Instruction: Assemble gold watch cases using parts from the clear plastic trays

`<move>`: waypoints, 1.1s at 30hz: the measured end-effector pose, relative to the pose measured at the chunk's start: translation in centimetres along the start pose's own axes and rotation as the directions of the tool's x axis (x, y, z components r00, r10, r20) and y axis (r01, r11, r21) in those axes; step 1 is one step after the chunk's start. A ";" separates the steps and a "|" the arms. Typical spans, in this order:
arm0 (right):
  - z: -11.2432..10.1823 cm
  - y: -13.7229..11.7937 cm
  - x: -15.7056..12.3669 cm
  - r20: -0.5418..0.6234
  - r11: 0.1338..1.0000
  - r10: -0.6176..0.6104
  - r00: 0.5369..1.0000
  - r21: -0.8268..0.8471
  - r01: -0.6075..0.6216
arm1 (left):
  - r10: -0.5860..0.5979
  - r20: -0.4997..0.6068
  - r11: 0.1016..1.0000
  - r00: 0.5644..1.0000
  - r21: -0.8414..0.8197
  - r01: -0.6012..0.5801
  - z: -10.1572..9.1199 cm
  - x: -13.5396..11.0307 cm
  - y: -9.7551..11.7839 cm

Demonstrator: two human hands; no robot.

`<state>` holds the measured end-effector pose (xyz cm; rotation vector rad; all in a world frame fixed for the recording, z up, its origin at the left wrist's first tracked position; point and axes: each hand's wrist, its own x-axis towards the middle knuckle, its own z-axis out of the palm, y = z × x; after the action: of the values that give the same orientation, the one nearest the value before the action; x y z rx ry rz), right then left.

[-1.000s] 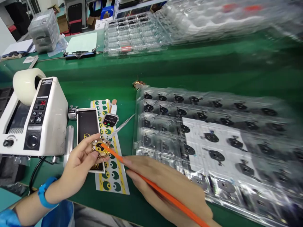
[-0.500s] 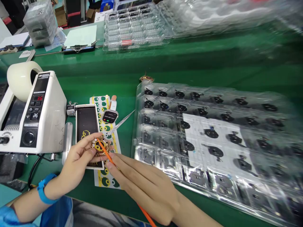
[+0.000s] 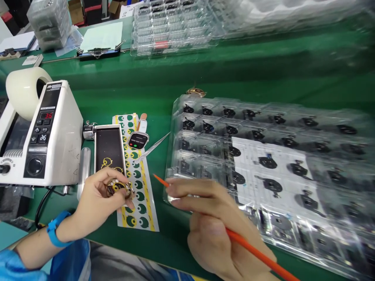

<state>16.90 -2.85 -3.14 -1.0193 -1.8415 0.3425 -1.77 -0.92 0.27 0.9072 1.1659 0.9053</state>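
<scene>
My left hand (image 3: 96,201) pinches a small round gold-coloured part (image 3: 118,187) just above a strip of green and yellow stickers (image 3: 137,183). A blue band sits on that wrist. My right hand (image 3: 218,226) holds a thin orange stick (image 3: 252,249) like a pen, its tip pointing left, a short way right of the sticker strip. The fingers of this hand reach the near left corner of a clear plastic tray (image 3: 175,117) that holds several small black parts.
A white tape dispenser (image 3: 41,136) with a tape roll stands at the left. A black plate (image 3: 109,150), a small watch (image 3: 138,139) and tweezers (image 3: 154,148) lie by the strip. More clear trays (image 3: 170,29) and a clipboard (image 3: 101,39) lie at the back of the green bench.
My right hand has drawn the orange stick away from the gold part, rightwards toward the tray. My left hand has kept hold of the part and lowered a little.
</scene>
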 end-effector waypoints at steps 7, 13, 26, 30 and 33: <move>1.8 -1.5 1.3 0.045 0.984 -0.117 0.992 -0.129 0.122 | 0.120 -0.043 0.986 0.992 0.123 -0.114 0.5 -0.4 -0.5; 2.6 -1.1 1.0 0.009 0.977 -0.047 0.999 -0.207 0.048 | 0.310 0.024 0.857 0.950 0.427 -0.290 0.6 -1.1 -1.9; 2.6 -0.9 1.9 0.074 0.999 0.034 0.997 -0.007 -0.033 | 0.347 0.175 0.745 0.921 0.545 -0.384 0.3 -1.3 -2.9; 1.5 -1.2 2.2 0.078 0.996 -0.017 0.997 0.091 0.010 | 0.327 0.072 0.801 0.942 0.509 -0.317 -0.2 -1.1 -2.6; 0.9 -1.2 2.2 0.058 0.991 -0.004 0.998 0.135 -0.004 | 0.393 -0.083 0.859 0.916 0.390 -0.333 -0.5 -0.9 -1.7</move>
<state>15.18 -1.67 -1.46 -0.9248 -1.8434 0.4949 -2.24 -2.32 -1.08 1.4200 1.3555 1.0997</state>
